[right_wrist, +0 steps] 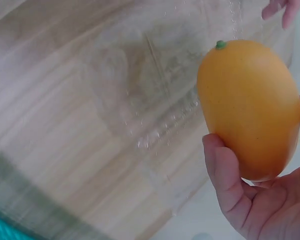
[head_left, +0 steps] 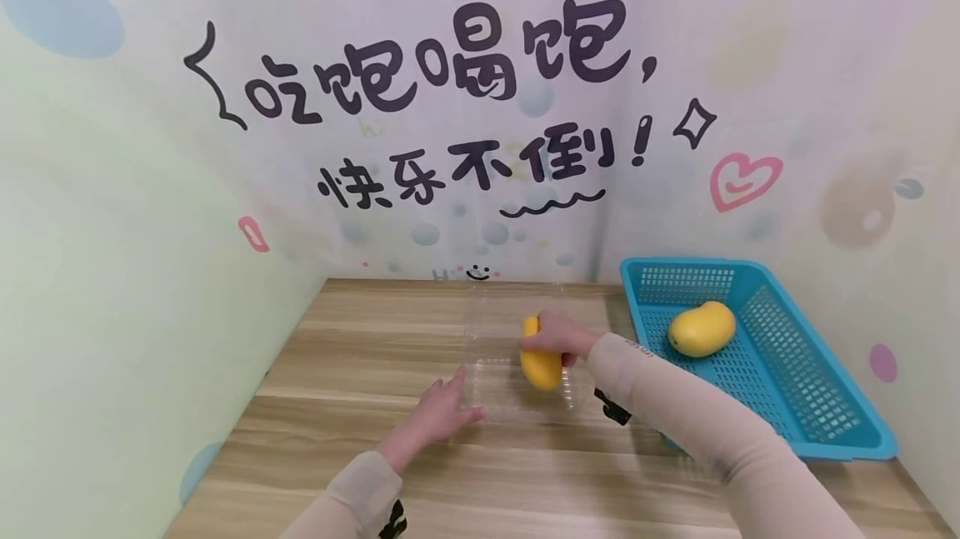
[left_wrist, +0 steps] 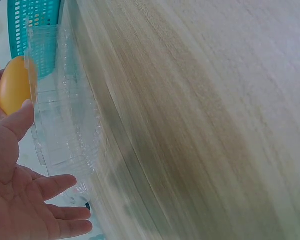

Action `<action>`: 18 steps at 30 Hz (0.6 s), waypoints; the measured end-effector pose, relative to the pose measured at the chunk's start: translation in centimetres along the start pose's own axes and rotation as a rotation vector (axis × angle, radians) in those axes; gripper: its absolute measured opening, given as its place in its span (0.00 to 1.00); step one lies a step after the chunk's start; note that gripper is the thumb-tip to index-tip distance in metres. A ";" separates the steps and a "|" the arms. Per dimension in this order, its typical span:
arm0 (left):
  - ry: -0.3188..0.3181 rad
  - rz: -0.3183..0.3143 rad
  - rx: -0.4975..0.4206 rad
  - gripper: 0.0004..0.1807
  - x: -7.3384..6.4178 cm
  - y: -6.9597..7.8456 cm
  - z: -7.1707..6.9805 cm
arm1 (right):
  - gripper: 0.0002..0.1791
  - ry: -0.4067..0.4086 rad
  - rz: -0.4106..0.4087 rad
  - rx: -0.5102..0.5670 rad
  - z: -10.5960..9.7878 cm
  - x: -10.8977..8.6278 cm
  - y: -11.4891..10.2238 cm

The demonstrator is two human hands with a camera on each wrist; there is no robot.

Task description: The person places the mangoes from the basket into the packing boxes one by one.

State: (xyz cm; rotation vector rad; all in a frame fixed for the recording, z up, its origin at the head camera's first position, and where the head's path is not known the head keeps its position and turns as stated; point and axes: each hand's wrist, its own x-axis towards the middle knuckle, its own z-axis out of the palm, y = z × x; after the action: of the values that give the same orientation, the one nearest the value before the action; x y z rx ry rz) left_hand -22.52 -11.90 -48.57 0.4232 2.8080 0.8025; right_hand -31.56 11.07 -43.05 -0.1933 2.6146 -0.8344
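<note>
Mango (head_left: 542, 366), head view: lower centre of the frame, just right of middle, above the clear box (head_left: 501, 387). Right hand (head_left: 558, 334) grips its upper part, arm slanting in from lower right. Left hand (head_left: 444, 409) holds nothing; fingers and thumb lie spread at the box's left side, contact unclear. Second mango (head_left: 702, 329) sits at right in the blue basket (head_left: 798, 360).

Left wrist view: left palm at lower left, fingers extended and parted, thumb pointing to the upper right. Held mango at the left edge, partly overlapped by the box. Box judged light, thin, easily flexed or dented; rim seems the better hold.

Right wrist view: mango at right, green stem nub uppermost. Digits clasp it at lower left and right edge, palm below. Skin smooth, slightly glossy; judged firm, fairly light, apt to slip if pinched by an end. Recommended hold: round the broad middle, thumb opposing fingers. True weight cannot be told.
</note>
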 end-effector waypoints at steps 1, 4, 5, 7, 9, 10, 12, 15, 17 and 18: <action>-0.001 -0.001 -0.001 0.46 0.0 0.0 0.0 | 0.23 -0.005 0.007 0.011 0.3 0.1 0.0; -0.003 -0.003 -0.003 0.46 -0.1 0.0 0.0 | 0.26 -0.005 0.033 0.007 1.2 0.5 0.2; -0.002 0.001 -0.005 0.46 -0.1 0.0 -0.1 | 0.27 -0.001 0.040 0.010 1.4 0.6 0.3; 0.004 0.005 0.001 0.46 -0.2 0.1 -0.1 | 0.28 0.011 0.044 0.034 1.9 0.9 0.3; 0.010 0.015 0.010 0.47 -0.2 0.1 -0.2 | 0.29 0.025 0.041 0.050 2.3 1.1 0.2; 0.012 0.015 0.013 0.47 -0.2 0.2 -0.2 | 0.29 0.031 0.040 0.060 2.5 1.2 0.1; 0.012 0.012 0.016 0.46 -0.2 0.2 -0.2 | 0.28 0.033 0.036 0.073 2.9 1.3 0.0; 0.004 0.000 0.009 0.45 -0.1 0.1 -0.1 | 0.28 0.029 0.038 0.062 3.5 1.2 -0.2; -0.001 -0.002 0.007 0.45 0.0 0.1 -0.1 | 0.28 0.031 0.040 0.048 3.9 1.1 -0.4; -0.004 -0.004 0.008 0.45 0.0 0.1 -0.1 | 0.30 0.034 0.036 0.034 4.1 1.2 -0.4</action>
State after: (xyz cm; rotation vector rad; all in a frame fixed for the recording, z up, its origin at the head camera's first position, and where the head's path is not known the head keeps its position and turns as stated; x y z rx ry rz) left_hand -22.57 -11.87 -48.48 0.4199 2.8084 0.7896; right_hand -30.98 8.32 -46.29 -0.1227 2.6254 -0.8768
